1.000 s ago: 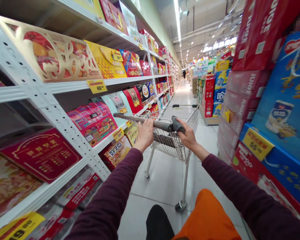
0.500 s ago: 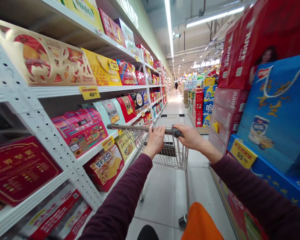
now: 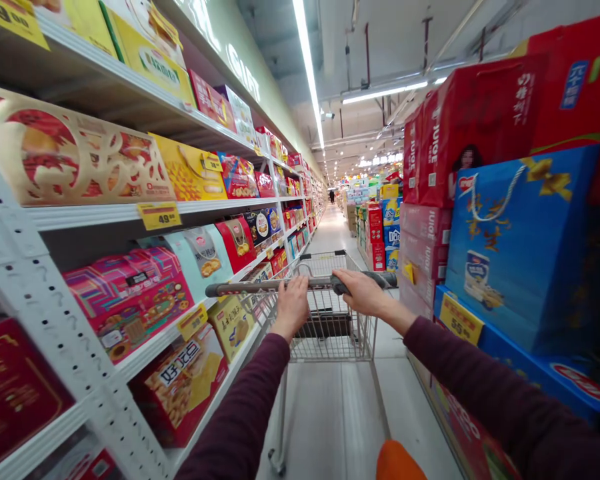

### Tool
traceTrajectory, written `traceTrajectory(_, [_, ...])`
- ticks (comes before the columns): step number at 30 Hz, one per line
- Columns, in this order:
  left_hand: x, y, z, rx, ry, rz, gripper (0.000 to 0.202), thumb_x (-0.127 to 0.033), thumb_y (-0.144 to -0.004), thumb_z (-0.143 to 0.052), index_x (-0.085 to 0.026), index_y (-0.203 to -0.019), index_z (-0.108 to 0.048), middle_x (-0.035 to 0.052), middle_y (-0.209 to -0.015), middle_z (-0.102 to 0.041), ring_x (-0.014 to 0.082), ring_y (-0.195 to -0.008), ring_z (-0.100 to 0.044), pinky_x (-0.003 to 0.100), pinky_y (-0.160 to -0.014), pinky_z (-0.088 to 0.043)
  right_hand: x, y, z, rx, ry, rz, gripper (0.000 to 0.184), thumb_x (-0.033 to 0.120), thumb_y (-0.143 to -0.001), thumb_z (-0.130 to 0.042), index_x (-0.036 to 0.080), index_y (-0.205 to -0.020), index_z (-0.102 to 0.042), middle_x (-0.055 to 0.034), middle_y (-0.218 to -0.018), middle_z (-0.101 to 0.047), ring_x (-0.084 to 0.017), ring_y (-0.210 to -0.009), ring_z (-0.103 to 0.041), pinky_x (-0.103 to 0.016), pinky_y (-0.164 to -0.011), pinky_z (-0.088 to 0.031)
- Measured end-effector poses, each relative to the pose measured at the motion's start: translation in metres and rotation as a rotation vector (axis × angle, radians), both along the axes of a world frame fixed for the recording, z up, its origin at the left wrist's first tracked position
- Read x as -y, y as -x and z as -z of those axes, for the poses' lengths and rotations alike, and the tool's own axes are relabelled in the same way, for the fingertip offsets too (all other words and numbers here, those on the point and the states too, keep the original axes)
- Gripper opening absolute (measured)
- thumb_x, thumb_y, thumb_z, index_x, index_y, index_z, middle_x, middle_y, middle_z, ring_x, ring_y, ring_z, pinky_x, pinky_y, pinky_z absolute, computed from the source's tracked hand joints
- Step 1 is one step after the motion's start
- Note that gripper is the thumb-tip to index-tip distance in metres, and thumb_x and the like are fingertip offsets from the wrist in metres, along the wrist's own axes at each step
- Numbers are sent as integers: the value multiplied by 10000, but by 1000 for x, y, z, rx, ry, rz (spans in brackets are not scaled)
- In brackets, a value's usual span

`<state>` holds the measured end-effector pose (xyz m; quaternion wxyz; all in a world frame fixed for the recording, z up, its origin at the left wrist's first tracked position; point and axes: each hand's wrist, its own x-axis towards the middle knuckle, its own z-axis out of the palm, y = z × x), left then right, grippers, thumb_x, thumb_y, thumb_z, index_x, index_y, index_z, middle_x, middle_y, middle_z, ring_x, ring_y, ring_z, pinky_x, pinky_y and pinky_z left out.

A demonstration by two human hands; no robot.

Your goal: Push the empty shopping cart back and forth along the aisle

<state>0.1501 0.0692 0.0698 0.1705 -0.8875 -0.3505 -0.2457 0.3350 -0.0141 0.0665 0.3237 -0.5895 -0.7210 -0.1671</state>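
A metal wire shopping cart (image 3: 325, 343) stands in front of me, with its grey handle (image 3: 245, 287) crossing the middle of the view. My left hand (image 3: 292, 308) is closed over the handle near its centre, fingers curled across the top. To its right, my right hand (image 3: 363, 293) wraps around the bar with what looks like a dark grey cloth (image 3: 339, 285) under its fingers. The cloth lies against the handle, partly hidden by that hand. Inside the basket a dark flat panel (image 3: 325, 326) shows.
White shelves (image 3: 93, 215) of boxed snacks and gift packs line the left side close by. Stacked red cartons (image 3: 485, 127) and a blue gift bag (image 3: 510, 247) crowd the right. Pale floor tiles (image 3: 335, 413) run down the aisle, where a distant person (image 3: 331, 196) stands.
The view has shifted, so the shelves and the blue bag sit further left and lower. More of the handle's right end shows. Both hands are still on the handle, slightly further apart.
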Motion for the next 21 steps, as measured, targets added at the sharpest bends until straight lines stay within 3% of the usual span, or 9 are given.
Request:
traceTrajectory(5, [-3, 11, 1, -10, 7, -94, 630, -22, -722, -365, -155, -1334, -431, 114, -1401, -453, 254, -1305, -380, 512, -1060, -282, 19, -38, -5, -110, 111, 145, 547, 112, -697, -527, 141, -1243, -517, -130, -1225, -597, -236, -1102, -573, -360, -957, -433])
traceTrajectory(7, [2, 4, 1, -22, 18, -116, 611, -42, -726, -381, -142, -1325, -443, 110, -1391, -466, 261, -1290, -392, 494, -1065, -280, 17, -33, -8, -103, 142, 156, 561, 123, -703, -530, 131, -1263, -499, -136, -1234, -588, -237, -1110, -566, -362, -962, -425])
traceTrajectory(10, [8, -5, -4, -46, 22, -93, 567, -68, -744, -387, -124, -1301, -470, 99, -1365, -498, 262, -1264, -417, 462, -1067, -283, 1, -8, -11, -25, 131, 64, 586, 116, -690, -527, 93, -1274, -485, -152, -1269, -558, -240, -1159, -525, -364, -991, -400])
traceTrajectory(14, [-1, 2, -12, -42, 13, -70, 550, -60, -768, -350, -129, -1301, -463, 102, -1350, -513, 229, -1253, -435, 458, -1068, -274, -14, 7, -14, 23, 100, -49, 592, 117, -685, -521, 101, -1276, -486, -138, -1271, -558, -230, -1159, -522, -360, -983, -408])
traceTrajectory(17, [-15, 21, -12, 15, -23, -198, 536, -72, -782, -342, -104, -1305, -453, 143, -1373, -476, 260, -1276, -405, 489, -1047, -285, -5, -14, -15, -21, 120, -59, 607, 132, -683, -539, 139, -1287, -482, -114, -1263, -571, -224, -1135, -546, -354, -966, -427])
traceTrajectory(21, [-25, 39, -3, -4, -34, -260, 544, -69, -794, -323, -77, -1329, -423, 148, -1396, -447, 275, -1318, -346, 475, -1072, -259, 10, -42, -16, -104, 181, 82, 603, 162, -697, -551, 149, -1296, -480, -115, -1200, -615, -243, -1044, -602, -372, -916, -462])
